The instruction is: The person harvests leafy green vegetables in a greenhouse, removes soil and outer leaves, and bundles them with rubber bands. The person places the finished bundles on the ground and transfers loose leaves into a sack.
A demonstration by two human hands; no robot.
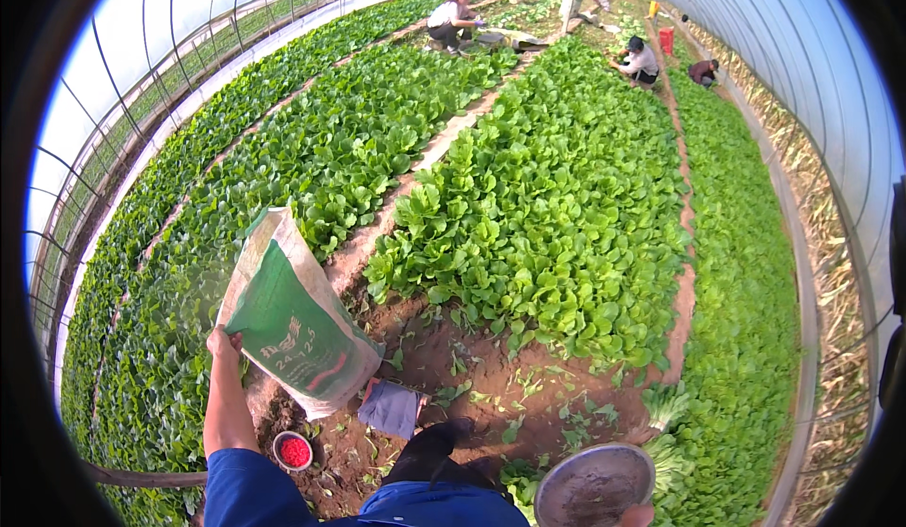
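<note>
My left hand [225, 341] grips the left edge of a green and white woven sack [297, 329], which stands tilted over the soil and bears printing. The sack's inside is hidden. At the bottom edge, my right hand [638, 516] is partly cut off and holds the rim of a round, dirt-stained shallow basin [594, 486]. A small bowl [277, 449] with small red pieces [294, 451] sits on the ground below the sack. Close to the sack's base lies a grey-blue cloth [391, 408]. Pulled leafy greens [665, 405] lie bundled beyond the basin.
Dense beds of leafy greens [552, 223] stretch ahead, split by narrow soil paths [446, 134]. Loose leaves litter the bare soil [509, 392]. Several people [637, 61] crouch farther off. A red crate [666, 40] stands by the right path, under the plastic greenhouse wall [800, 39].
</note>
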